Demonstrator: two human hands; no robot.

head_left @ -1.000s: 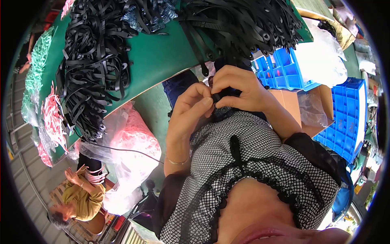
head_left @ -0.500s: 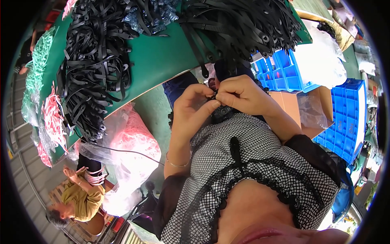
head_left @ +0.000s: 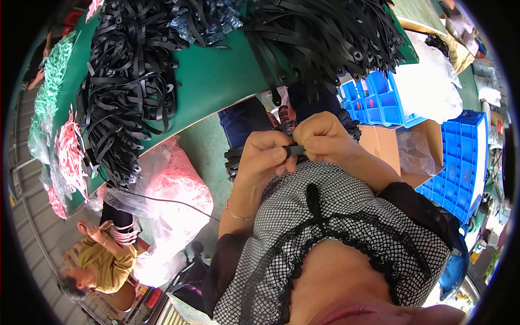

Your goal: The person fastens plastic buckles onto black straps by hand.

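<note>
Drop risk: short black strap (head_left: 296, 150)

We've got it just off the near side of the green table (head_left: 211, 78), left hand (head_left: 261, 157) and right hand (head_left: 327, 140) close together, both pinching it. Narrow grip: a slack pinch could lose it. Strap pile (head_left: 325, 46) far right overhangs the edge; a snag could pull some down.
</note>
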